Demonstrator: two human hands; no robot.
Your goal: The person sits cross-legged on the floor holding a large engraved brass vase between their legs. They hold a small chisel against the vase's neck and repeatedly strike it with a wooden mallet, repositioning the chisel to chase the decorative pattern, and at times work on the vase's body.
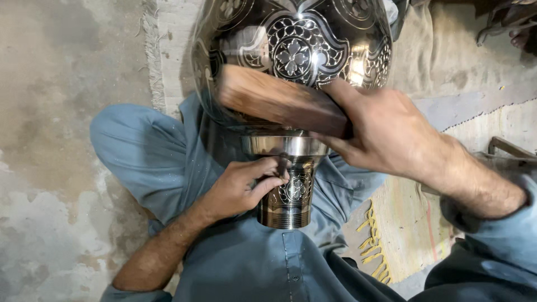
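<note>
**Block on the vase**

Head view: the vase (291,50) lies across the lap, neck toward the body. Left hand (240,187) wraps closed around the engraved neck, steadying it. Right hand (386,131) clamps a wooden block (279,100) against the belly. Best to keep the neck firm and the block flat. A rug (403,235) lies right, bare floor (61,112) left; nothing blocks.

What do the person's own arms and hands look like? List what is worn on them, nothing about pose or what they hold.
Both hands are bare: no gloves, rings or watch show. The left hand has a bare, hairy forearm, with a blue-grey sleeve pushed up near the elbow. The right hand also has a hairy forearm, its blue-grey sleeve ending partway up. The sleeves match the loose blue-grey clothes.
</note>
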